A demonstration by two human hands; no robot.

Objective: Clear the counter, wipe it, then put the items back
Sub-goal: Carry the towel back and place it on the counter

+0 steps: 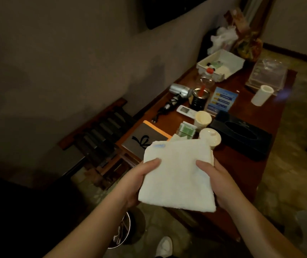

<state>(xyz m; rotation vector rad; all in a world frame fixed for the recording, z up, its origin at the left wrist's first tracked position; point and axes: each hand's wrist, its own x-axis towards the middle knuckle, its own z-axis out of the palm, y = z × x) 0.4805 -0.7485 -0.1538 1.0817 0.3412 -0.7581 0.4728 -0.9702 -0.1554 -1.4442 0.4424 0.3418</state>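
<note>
I hold a folded white towel [177,175] in front of me, above the near end of the dark wooden counter [271,127]. My left hand [139,181] grips its left edge, thumb on top. My right hand [214,174] grips its right edge the same way. On the counter lie a black tissue box [242,135], two paper cups [203,119], a white remote [186,111], a silver hair dryer [179,91], a blue card [221,101], a dark gift box with a bow [145,140] and a white tray [221,65].
A clear plastic bottle [206,79] and a dark can [200,100] stand mid-counter. A white roll [261,94] and a clear box [266,75] sit at the far right. A slatted luggage rack [100,136] stands left of the counter. A bin [126,229] is on the floor below.
</note>
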